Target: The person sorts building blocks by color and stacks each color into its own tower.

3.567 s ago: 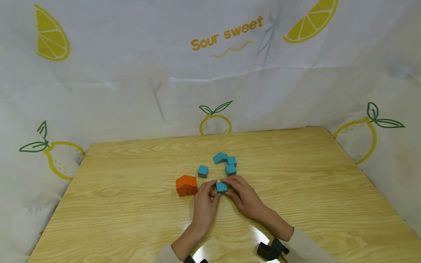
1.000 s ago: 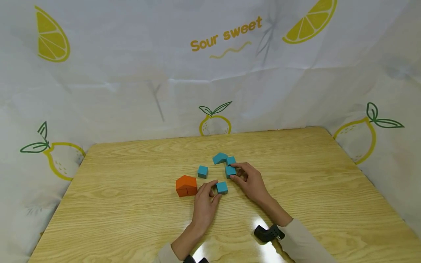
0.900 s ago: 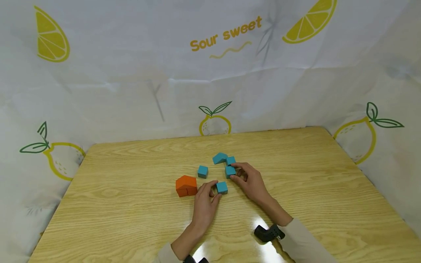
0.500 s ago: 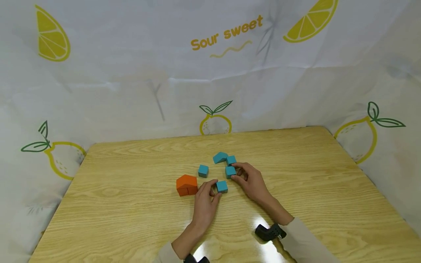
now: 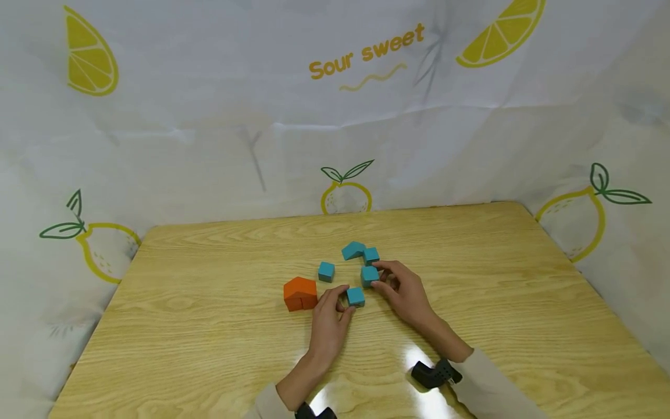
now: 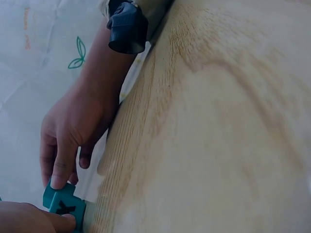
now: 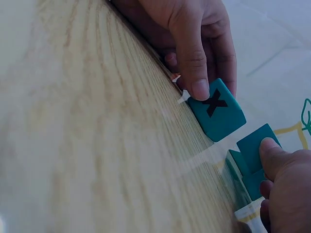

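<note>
Teal block (image 7: 223, 116) shows black X (image 7: 214, 103); backdrop (image 5: 209, 70) reads "Sour sweet".

Person's left hand (image 5: 328, 325), right hand (image 5: 407, 295) slightly farther forward, fingers (image 5: 334, 294) and thumbs (image 5: 346, 316) pinching, forearms (image 5: 447, 338) slanting inward

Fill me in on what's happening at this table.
A person's bare hands are busy with blue blocks. The left hand pinches the near blue cube, while the right hand pinches the middle blue cube just beyond it. Behind those, the far blue cube sits close to a blue roof-shaped block. A lone blue cube stands off to the left, and an orange house-shaped group is beside the left hand.
</note>
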`<state>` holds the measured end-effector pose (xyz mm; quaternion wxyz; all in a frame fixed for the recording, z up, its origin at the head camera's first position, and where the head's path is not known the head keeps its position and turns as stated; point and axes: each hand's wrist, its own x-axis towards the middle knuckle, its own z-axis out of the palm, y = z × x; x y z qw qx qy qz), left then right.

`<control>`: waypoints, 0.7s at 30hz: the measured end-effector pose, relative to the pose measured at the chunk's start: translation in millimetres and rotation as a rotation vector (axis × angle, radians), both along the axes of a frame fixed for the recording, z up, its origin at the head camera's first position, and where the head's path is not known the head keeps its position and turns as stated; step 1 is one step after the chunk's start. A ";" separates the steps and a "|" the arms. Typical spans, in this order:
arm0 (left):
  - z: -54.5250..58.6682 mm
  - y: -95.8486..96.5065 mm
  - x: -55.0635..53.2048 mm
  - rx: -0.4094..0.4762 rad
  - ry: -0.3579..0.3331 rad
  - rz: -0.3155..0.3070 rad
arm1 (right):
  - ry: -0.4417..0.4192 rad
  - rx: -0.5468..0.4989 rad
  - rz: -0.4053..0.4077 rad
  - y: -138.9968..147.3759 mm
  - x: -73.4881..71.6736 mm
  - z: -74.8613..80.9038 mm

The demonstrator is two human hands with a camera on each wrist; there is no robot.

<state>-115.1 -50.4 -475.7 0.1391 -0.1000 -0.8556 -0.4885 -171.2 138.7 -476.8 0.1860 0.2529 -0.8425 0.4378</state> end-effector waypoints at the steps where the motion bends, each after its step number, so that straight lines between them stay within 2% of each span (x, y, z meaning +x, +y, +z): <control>1: -0.1 0.1 0.0 0.000 0.001 0.001 | 0.002 -0.001 -0.002 0.5 0.8 0.0; 14: -0.3 0.6 -0.3 0.004 -0.014 0.001 | -0.062 0.007 -0.001 5.7 12.8 0.9; 21: -1.8 1.2 -0.7 0.006 0.008 0.014 | -0.072 0.013 0.038 7.0 16.4 -0.7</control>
